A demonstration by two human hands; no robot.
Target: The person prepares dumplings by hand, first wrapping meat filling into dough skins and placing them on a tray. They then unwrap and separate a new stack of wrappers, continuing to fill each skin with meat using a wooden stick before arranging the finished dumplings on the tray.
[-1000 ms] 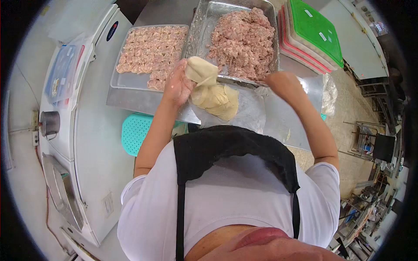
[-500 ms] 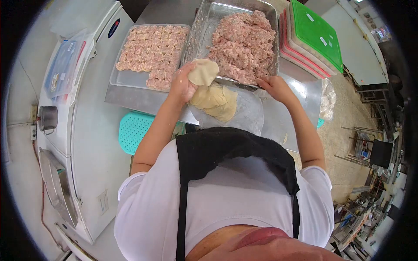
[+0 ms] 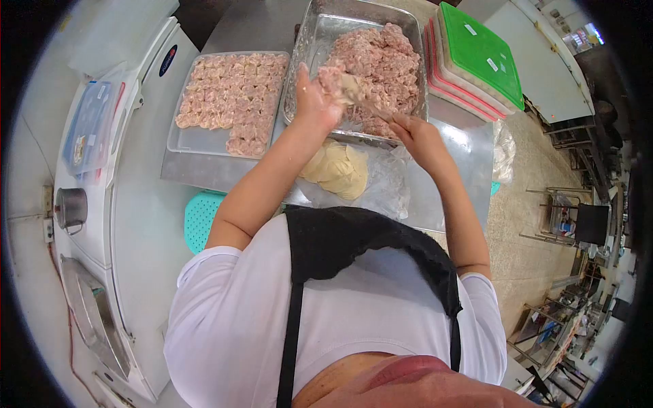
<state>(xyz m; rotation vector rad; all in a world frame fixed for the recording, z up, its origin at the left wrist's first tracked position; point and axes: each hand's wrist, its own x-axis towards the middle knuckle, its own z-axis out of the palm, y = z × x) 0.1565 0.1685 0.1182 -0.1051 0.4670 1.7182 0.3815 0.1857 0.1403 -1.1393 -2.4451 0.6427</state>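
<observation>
My left hand point(image 3: 317, 103) is raised over the near left corner of the metal pan, cupping a round dough wrapper point(image 3: 352, 88) with a lump of meat filling point(image 3: 331, 77) on it. In my right hand point(image 3: 417, 138) is the handle of a thin, flat spatula point(image 3: 373, 107), its tip against the wrapper and filling. Ground meat point(image 3: 384, 58) is heaped in the right part of the deep metal pan point(image 3: 306, 47). Just below, a stack of pale round wrappers point(image 3: 340, 171) lies on a clear plastic sheet point(image 3: 388, 187).
Left of the pan, a plastic tray point(image 3: 204, 141) holds rows of filled dumplings point(image 3: 235, 95). Stacked containers with a green lid point(image 3: 476, 58) stand at the right. A white refrigerator point(image 3: 153, 224) is on my left, near a turquoise perforated stool point(image 3: 204, 216).
My left hand has lifted the wrapper from beside the stack to above the pan. My right hand has brought the spatula from the meat to the wrapper, where filling now sits.
</observation>
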